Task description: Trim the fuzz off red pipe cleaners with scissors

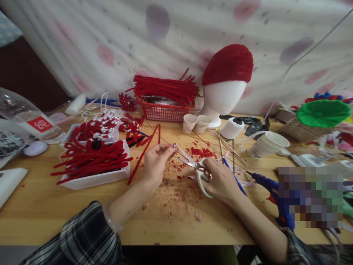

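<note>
My left hand point(158, 162) is pinched around a thin wire near the middle of the wooden table point(82, 213). Just to its right, my right hand point(220, 178) has its fingers through the handles of pale green scissors point(204, 180). The scissor blades are parted and point left, towards the wire at my left fingertips. Red fluff clippings point(201, 152) lie scattered under and beyond the blades. Two red chenille stems point(142, 160) rest left of my left hand.
White boxes point(96, 179) of red stems and pearl sprays stand left. Behind are a red basket point(165, 111), paper cups point(189, 123), a thread cone point(232, 128) and a foam head point(222, 97) with a red cap. A blue glue gun point(275, 191) lies right.
</note>
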Action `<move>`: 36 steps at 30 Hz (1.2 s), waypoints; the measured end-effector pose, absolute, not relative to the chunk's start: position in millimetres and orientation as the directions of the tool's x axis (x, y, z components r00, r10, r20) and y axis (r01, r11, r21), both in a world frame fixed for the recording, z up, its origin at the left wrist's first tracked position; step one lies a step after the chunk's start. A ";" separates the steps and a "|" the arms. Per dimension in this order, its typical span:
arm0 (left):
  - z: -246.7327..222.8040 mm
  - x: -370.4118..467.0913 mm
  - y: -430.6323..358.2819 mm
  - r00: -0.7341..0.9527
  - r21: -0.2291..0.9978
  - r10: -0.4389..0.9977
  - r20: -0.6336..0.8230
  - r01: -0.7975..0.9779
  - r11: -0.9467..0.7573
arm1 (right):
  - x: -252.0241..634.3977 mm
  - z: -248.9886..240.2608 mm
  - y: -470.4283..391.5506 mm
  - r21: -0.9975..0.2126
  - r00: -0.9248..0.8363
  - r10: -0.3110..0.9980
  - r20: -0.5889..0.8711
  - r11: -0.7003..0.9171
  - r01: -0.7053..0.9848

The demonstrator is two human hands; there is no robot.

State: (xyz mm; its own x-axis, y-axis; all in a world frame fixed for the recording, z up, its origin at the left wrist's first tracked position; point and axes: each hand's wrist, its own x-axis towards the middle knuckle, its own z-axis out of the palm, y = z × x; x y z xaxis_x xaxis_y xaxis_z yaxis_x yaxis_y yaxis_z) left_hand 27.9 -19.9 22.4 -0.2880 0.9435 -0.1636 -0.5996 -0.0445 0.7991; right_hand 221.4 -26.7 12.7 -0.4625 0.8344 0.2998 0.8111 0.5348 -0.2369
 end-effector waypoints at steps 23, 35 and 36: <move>19.4 27.5 -18.5 -0.317 0.834 0.940 -0.130 -0.547 -0.070 | 222.4 9.1 -25.0 -0.222 -0.455 0.832 0.317 0.531 0.817; 24.2 31.0 -22.6 -0.277 0.820 0.946 -0.167 -0.571 -0.022 | 222.7 10.1 -26.5 -0.216 -0.475 0.825 0.306 0.546 0.810; 24.4 31.2 -22.9 -0.274 0.817 0.946 -0.173 -0.577 -0.018 | 222.5 10.2 -26.0 -0.217 -0.475 0.825 0.305 0.546 0.809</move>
State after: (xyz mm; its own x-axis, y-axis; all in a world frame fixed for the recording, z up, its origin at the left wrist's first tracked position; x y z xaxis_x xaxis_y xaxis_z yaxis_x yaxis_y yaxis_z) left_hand 31.2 -22.9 24.4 -0.2736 0.9462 -0.1727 -0.5765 -0.0176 0.8169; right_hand 222.5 -26.0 10.2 -0.4752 0.8254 0.3049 0.8091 0.5461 -0.2171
